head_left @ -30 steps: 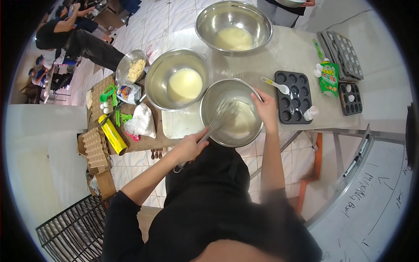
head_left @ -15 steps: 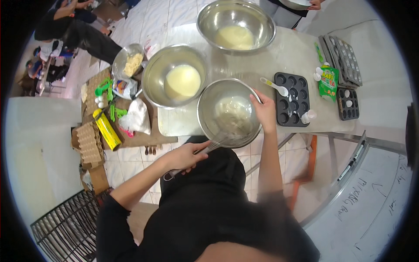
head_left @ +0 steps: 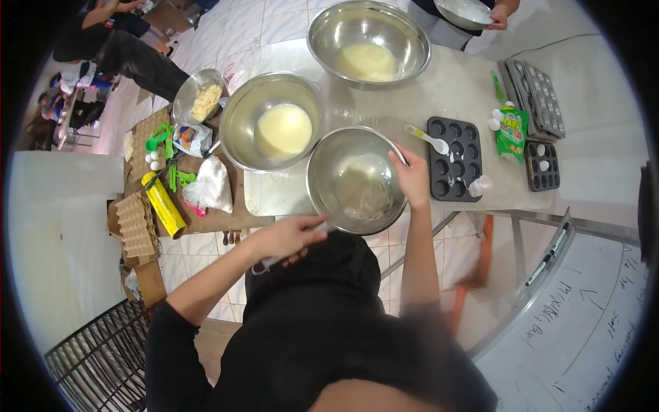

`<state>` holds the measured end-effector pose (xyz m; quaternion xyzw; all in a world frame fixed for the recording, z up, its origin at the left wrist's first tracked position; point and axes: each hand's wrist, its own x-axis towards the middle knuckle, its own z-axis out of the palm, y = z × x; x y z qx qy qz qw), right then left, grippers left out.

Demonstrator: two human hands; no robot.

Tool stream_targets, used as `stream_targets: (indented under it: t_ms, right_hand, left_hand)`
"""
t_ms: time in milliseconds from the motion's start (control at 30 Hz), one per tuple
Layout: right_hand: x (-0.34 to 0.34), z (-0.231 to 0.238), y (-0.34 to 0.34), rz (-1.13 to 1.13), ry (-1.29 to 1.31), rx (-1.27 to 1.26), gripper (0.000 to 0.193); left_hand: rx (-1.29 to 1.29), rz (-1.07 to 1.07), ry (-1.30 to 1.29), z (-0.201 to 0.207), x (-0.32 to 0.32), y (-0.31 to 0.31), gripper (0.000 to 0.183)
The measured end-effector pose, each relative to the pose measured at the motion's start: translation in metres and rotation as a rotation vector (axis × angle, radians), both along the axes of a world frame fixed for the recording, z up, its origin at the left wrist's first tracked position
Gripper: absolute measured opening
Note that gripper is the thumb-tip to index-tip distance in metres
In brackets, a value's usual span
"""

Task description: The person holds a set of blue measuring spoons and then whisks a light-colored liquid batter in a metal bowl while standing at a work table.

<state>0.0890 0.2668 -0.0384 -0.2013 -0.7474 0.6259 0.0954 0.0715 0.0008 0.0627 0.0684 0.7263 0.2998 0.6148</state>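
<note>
My left hand (head_left: 292,239) is wrapped round the handle of a whisk (head_left: 272,263), whose wires reach into a steel mixing bowl (head_left: 328,159) and are blurred by motion. Clear, slightly foamy liquid lies in the bottom of that bowl. On its right side the rim is gripped by my right hand (head_left: 412,180), thumb over the edge. The bowl tilts toward me at the table's near edge. Just beyond it on the left is a second steel bowl (head_left: 237,120) with pale yellow batter, and a larger bowl (head_left: 412,51) farther back holds similar batter.
A dark muffin tin (head_left: 437,185) with a white spoon (head_left: 439,145) across it lies right of my bowl. Farther right are a green packet (head_left: 511,141), eggshells and stacked tins (head_left: 549,103). A flour bag (head_left: 214,185) and yellow box (head_left: 163,206) sit left. Another person's hand (head_left: 500,17) holds a bowl.
The whisk has shifted within the bowl, its wires now blurred. My right hand keeps its grip on the rim. The other person's bowl at the top right shows more fully.
</note>
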Motion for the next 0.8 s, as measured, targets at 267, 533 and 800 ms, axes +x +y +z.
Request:
stream_targets:
  t_ms: [267,533,800]
  right_hand:
    - [-0.003,0.001,-0.004,0.018,-0.010,-0.035,0.029]
    - [-0.001,-0.003,-0.010,0.009,-0.038,-0.085,0.030]
    - [-0.003,0.008,-0.004,0.060,0.002,-0.053,0.029]
  left_hand:
    - [0.020,-0.001,0.015,-0.012,-0.003,-0.003,0.052]
    - [-0.029,-0.501,0.592,-0.047,-0.004,-0.062,0.053]
    - [-0.144,-0.253,0.582,-0.045,-0.012,-0.025,0.051]
